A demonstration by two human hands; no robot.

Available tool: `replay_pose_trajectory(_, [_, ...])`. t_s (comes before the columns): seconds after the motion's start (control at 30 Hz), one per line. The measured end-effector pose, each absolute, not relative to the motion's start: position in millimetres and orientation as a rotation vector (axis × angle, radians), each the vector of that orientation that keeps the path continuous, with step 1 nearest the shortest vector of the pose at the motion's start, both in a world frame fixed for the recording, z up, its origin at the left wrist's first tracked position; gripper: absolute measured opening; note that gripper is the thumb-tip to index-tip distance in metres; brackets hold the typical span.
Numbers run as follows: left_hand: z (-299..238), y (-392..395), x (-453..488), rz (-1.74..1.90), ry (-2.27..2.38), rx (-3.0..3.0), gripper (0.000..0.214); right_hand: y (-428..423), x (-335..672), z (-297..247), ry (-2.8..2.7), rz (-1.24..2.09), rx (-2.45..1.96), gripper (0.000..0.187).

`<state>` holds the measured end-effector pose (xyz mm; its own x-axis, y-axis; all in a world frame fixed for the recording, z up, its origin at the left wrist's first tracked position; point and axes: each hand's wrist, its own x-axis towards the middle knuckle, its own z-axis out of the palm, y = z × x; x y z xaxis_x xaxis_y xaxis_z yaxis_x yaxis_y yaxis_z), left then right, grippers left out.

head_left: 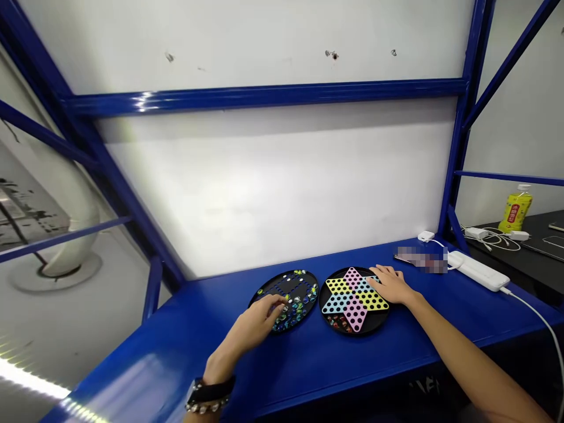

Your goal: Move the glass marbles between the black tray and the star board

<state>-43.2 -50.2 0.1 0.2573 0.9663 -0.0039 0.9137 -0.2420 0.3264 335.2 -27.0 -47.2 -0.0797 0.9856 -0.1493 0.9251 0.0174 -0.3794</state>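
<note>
A round black tray (304,291) on the blue bench holds many glass marbles (291,317), mostly green and blue. My left hand (255,322) is over its left side, fingers curled together just above the marbles; whatever lies between the fingertips is hidden. Beside it on the right sits a round Chinese checkers board (355,301), with a six-pointed star of pink, yellow and light blue full of dark holes. A few reddish marbles (339,322) rest in its lower left rim pocket. My right hand (390,285) lies on the board's upper right edge, fingers stretched out and flat.
Behind the boards, a white panel (282,188) is framed by blue metal bars (273,97). Toward the right of the blue bench (185,329) are a blurred-out phone (423,259) and a white power strip (478,271) with cables. A yellow bottle (516,210) stands on a dark neighbouring table.
</note>
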Motion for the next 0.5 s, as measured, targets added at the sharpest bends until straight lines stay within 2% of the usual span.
replay_pose_trajectory(0.17, [-5, -54, -19, 0.14, 1.701, 2.382, 0.035, -27, 334, -46, -2.127, 0.572, -2.02, 0.078])
replay_pose_trajectory(0.5, [-12, -44, -19, 0.159, 1.72, 2.356, 0.024, -27, 335, -45, -2.141, 0.581, -2.031, 0.076])
